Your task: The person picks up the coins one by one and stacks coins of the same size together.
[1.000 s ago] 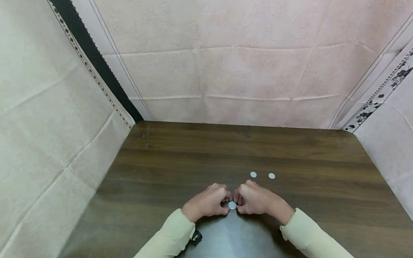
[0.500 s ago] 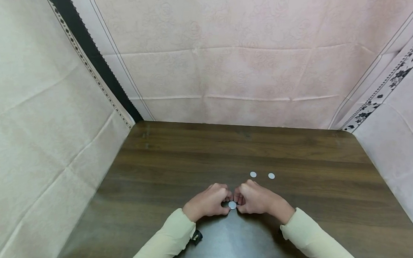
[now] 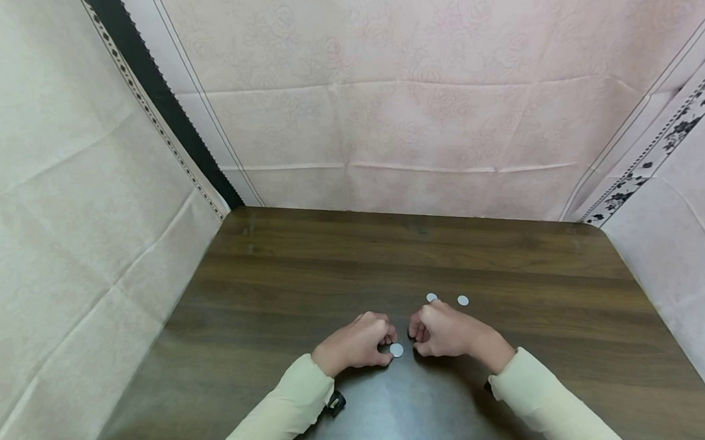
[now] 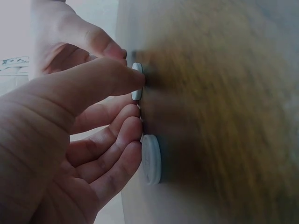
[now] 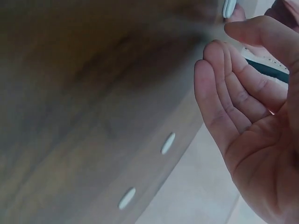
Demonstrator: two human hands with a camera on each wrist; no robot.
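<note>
My left hand [image 3: 359,342] pinches a small white disc [image 3: 396,350] by its edge close over the table. In the left wrist view the thumb [image 4: 133,79] covers part of that disc, with the index finger across from it. Below them, a second white disc [image 4: 151,160] with a ridged rim stands beside the other curled fingers; in the head view it is hidden. My right hand [image 3: 445,331] stays just right of the pinched disc, apart from it. Its fingers [image 5: 219,88] are loosely bent, the thumb is spaced from them, and nothing lies between.
Two more white discs lie flat on the brown wooden table [image 3: 307,262] past my right hand: one [image 3: 431,297] partly behind its knuckles, the other [image 3: 463,300] farther right. Pale cloth [image 3: 383,125] hangs along the back and both sides.
My right hand has drawn away from the pinched disc, moving right and slightly forward, and now overlaps the edge of one far disc. The left hand has stayed in place.
</note>
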